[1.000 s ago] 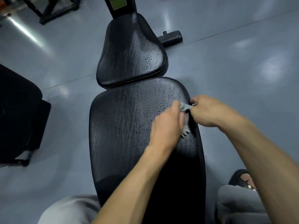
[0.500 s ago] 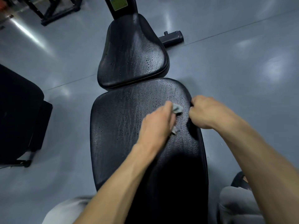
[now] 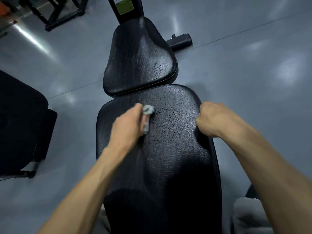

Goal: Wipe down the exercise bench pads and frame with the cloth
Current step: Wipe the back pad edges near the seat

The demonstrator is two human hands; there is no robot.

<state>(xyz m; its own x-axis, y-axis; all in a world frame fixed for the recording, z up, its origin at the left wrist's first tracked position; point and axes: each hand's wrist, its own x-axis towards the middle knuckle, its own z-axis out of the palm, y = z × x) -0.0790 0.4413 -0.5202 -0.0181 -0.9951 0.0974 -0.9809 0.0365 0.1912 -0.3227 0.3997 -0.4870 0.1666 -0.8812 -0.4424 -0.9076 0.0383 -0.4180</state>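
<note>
Left hand (image 3: 126,125): holds the grey cloth (image 3: 147,117) bunched in curled fingers, on the far left part of the back pad (image 3: 168,157).
Right hand (image 3: 213,119): a fist at the pad's right edge; whether it holds something I cannot tell.
Seat pad (image 3: 140,65): farther, droplets on it.
Label (image 3: 125,5): green and white on the far post, writing not readable.

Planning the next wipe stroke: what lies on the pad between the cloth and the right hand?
In the head view, only bare black back pad, speckled with droplets, lies between the grey cloth in the left hand and the right hand at the pad's edge.
</note>
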